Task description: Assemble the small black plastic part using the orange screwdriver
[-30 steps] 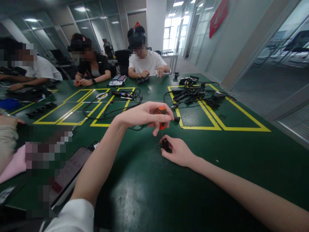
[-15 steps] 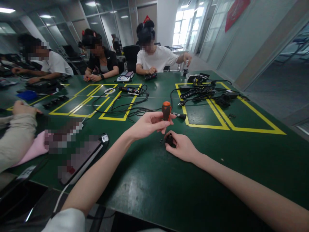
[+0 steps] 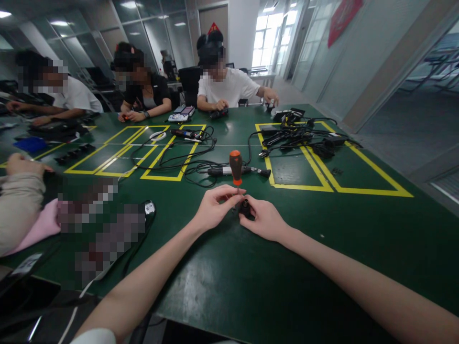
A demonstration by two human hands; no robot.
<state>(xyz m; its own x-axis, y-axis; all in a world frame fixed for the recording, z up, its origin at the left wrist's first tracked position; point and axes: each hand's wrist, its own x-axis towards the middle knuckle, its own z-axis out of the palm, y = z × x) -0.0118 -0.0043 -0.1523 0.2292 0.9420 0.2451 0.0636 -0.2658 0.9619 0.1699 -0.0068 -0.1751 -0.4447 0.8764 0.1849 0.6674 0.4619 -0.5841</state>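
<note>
A big flat green tabletop (image 3: pixel 287 286) with yellow tape lines (image 3: pixel 301 188) fills most of the frame. Two bare hands meet in the middle of it. The left hand (image 3: pixel 214 206) comes up from the bottom left, and the right hand (image 3: pixel 266 220) comes in from the bottom right. The two sets of fingers are so close that I cannot tell if they touch.

A long, thin, grey and black tool (image 3: pixel 224 170) lies sideways behind the hands. In front of it is a screwdriver with a fat orange and dark brown handle (image 3: pixel 235 168). It stands almost straight up, with its handle on top. The left fingers pinch its thin metal shaft, and its tip is hidden.

Just right of the left fingertips, and a bit lower in the frame, is a small black part with a round tube on top (image 3: pixel 245 207). The right hand is the nearer one: its fingers hold the part from the right side. The tube points up, much the same way as the screwdriver. I cannot see if the tip touches the part.
</note>
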